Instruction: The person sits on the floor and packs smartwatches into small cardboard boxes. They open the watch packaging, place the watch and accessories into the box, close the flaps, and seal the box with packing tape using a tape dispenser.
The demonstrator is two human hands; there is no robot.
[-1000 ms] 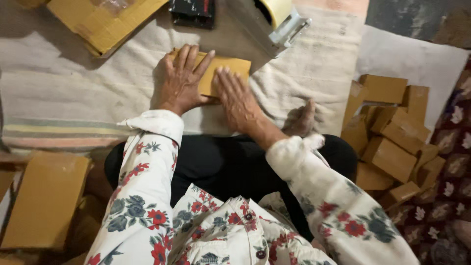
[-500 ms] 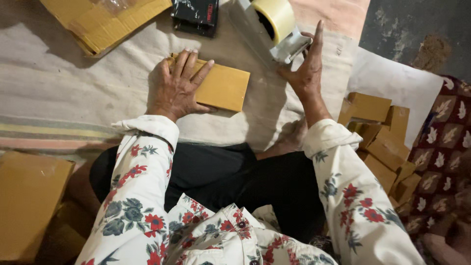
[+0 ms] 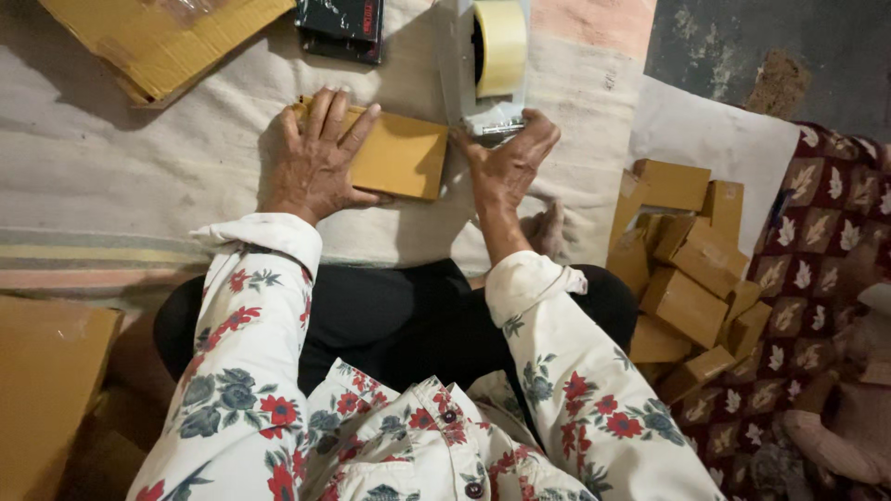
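The head view looks straight down at a person who sits on the floor, in black trousers and a white shirt with red and grey flowers. In front of the knees lies a pale beige cloth (image 3: 121,158), a little wrinkled, which covers most of the floor in the upper part of the picture. Its near edge has a band of faded stripes, at the left.

The left hand (image 3: 316,162) lies flat and open, fingers spread, on the left half of a small yellow-brown cardboard box (image 3: 404,158). This box rests on the cloth, near its middle, just in front of the person. The right hand (image 3: 509,162) is just beside the right edge of the box, and its fingers curl up around the lower end of a tape dispenser (image 3: 483,70). The dispenser stands on the cloth at its far edge and carries a roll of pale yellow tape (image 3: 501,46).

At the far left corner of the cloth lies a large flat piece of cardboard (image 3: 158,37). Beside it, at the far edge, there is a dark, flat packet (image 3: 339,23).

At the right, a heap of small cardboard boxes (image 3: 691,278) of the same colour lies partly on a white sheet (image 3: 705,134) and partly on a dark red blanket with a leaf pattern (image 3: 817,232). Beyond the sheet, at the top right corner, the bare grey floor (image 3: 770,46) is seen, rough and stained. At the bottom left, another big cardboard box (image 3: 46,390) stands near the person's knee.
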